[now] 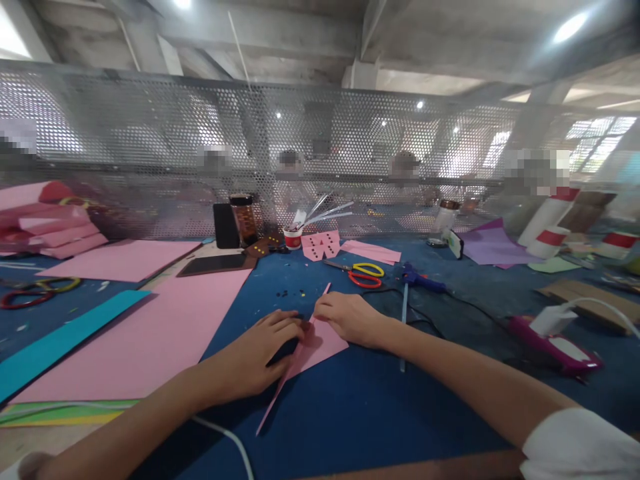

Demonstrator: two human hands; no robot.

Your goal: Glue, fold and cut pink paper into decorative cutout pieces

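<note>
A small pink paper piece [320, 347] lies folded on the blue table cover [360, 413], with a long creased edge running from its far tip down toward me. My left hand [260, 353] rests on the left side of it, fingers curled and pressing the fold. My right hand [350, 317] pinches the upper part of the same paper near the crease, fingers closed on it. Both hands touch the paper at the middle of the table.
A large pink sheet [150, 340] and a teal strip [60, 340] lie to the left. Scissors [365, 273], a blue glue gun [420, 280], a purple glue gun [555, 343], a dark jar [243, 220] and a phone [215, 265] sit farther back. Perforated metal screen [320, 153] behind, people beyond.
</note>
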